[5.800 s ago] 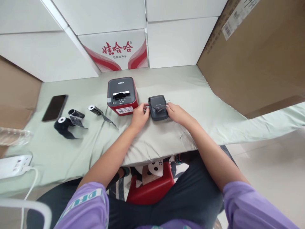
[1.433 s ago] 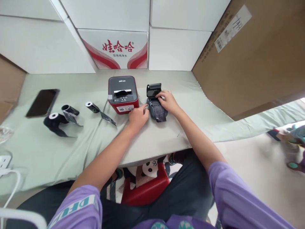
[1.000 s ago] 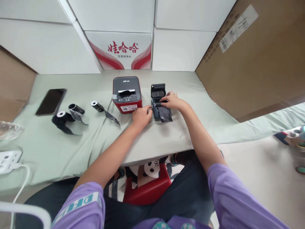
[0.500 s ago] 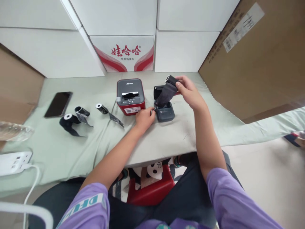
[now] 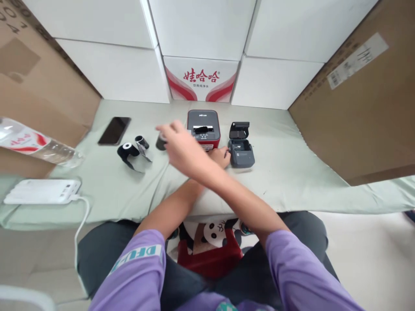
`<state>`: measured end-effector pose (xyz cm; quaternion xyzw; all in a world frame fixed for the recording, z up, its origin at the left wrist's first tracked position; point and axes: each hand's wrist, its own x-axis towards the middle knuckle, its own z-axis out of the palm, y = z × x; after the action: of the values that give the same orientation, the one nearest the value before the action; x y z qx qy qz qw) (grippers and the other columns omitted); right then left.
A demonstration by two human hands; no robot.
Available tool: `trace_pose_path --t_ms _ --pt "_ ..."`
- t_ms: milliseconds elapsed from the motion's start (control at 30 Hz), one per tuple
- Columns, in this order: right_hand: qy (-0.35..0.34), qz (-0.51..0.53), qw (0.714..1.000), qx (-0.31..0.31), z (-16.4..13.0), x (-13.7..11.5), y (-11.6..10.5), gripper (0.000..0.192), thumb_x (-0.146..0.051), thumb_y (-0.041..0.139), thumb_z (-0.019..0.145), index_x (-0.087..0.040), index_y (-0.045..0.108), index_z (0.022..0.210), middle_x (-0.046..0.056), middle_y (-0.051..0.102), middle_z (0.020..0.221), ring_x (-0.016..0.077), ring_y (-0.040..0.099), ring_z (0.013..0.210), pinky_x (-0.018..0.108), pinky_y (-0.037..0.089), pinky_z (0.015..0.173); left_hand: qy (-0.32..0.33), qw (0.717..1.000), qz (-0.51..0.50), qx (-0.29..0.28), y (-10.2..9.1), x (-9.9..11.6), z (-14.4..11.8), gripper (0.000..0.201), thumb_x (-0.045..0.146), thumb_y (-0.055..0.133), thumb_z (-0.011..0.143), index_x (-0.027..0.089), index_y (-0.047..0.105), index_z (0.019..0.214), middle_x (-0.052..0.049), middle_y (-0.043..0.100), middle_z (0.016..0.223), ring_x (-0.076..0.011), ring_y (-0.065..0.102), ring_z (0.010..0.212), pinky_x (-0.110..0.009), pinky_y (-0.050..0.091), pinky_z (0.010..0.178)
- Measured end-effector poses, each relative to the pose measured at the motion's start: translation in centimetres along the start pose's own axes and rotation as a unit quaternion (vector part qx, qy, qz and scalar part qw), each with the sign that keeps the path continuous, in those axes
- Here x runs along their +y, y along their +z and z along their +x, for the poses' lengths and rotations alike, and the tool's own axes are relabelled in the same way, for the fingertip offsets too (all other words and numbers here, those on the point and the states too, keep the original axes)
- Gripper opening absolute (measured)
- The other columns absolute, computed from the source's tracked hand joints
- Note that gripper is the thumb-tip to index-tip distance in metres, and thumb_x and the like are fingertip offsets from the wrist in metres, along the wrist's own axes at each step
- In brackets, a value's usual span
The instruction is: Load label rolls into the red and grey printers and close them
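My right hand (image 5: pixel 181 147), blurred by motion, crosses over my left forearm with its fingers curled at a black ribbon roll (image 5: pixel 161 141). That roll is smeared and partly covered by the hand. My left hand (image 5: pixel 221 157) is closed against the left side of a small dark grey portable printer (image 5: pixel 242 155), partly hidden by my right forearm. The portable printer's lid (image 5: pixel 239 129) is up and its inside shows. Behind my hands stands a red and black printer (image 5: pixel 203 123) with a dark strip at its slot. Two more black rolls (image 5: pixel 128 151) lie to the left with loose tails.
A phone (image 5: pixel 114 130) lies at the back left. A white power bank (image 5: pixel 43 191) with a cable and a water bottle (image 5: pixel 39 142) are at far left. White boxes (image 5: pixel 201 80) wall the back; a large carton (image 5: pixel 359 108) stands right.
My right hand has swung left from above the portable printer, taking the black roll and its tail out of it. My left hand remains beside that printer. The view has shifted left.
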<state>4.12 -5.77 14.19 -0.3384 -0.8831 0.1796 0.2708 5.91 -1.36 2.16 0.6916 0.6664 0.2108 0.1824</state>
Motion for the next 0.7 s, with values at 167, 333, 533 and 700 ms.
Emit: trace_pose_path --t_ms 167,333,533,700 --pt "-0.015 -0.097 0.983 -0.154 3.6 -1.5 7.6 0.043 0.000 0.043 0.092 -0.010 0.055 0.132 0.017 0.065 0.128 0.0280 0.071 0.107 0.038 0.058 0.080 0.029 0.999 0.028 -0.010 0.2 -0.3 -0.1 0.039 0.033 0.046 0.101 0.026 0.074 0.127 -0.013 0.081 0.105 -0.0281 0.075 0.100 -0.037 0.054 0.090" --pt "0.028 -0.103 0.974 -0.202 3.9 -0.8 8.9 0.042 -0.005 0.050 0.094 -0.016 0.058 0.134 0.015 0.070 0.128 0.0309 0.070 0.115 0.042 0.060 0.086 0.026 0.999 0.033 -0.022 0.1 -0.2 0.0 0.041 0.034 0.045 0.101 0.025 0.074 0.129 -0.013 0.081 0.106 -0.0280 0.075 0.101 -0.036 0.053 0.089" --pt "0.052 -0.111 0.987 -0.100 7.6 1.6 7.1 0.032 -0.019 0.046 0.100 -0.017 0.064 0.126 0.014 0.069 0.132 0.0332 0.065 0.120 0.045 0.059 0.087 0.010 0.999 0.039 -0.020 -0.1 0.2 0.0 0.040 0.033 0.046 0.099 0.027 0.075 0.126 -0.013 0.081 0.103 -0.0304 0.075 0.102 -0.037 0.054 0.086" --pt "0.099 -0.106 0.971 -0.192 10.0 2.9 8.2 0.032 -0.006 0.059 0.089 -0.017 0.072 0.115 0.017 0.074 0.127 0.0320 0.072 0.115 0.044 0.060 0.088 0.003 0.999 0.039 -0.024 -0.2 0.4 -0.1 0.040 0.033 0.045 0.099 0.028 0.075 0.125 -0.012 0.081 0.104 -0.0296 0.075 0.101 -0.036 0.054 0.086"
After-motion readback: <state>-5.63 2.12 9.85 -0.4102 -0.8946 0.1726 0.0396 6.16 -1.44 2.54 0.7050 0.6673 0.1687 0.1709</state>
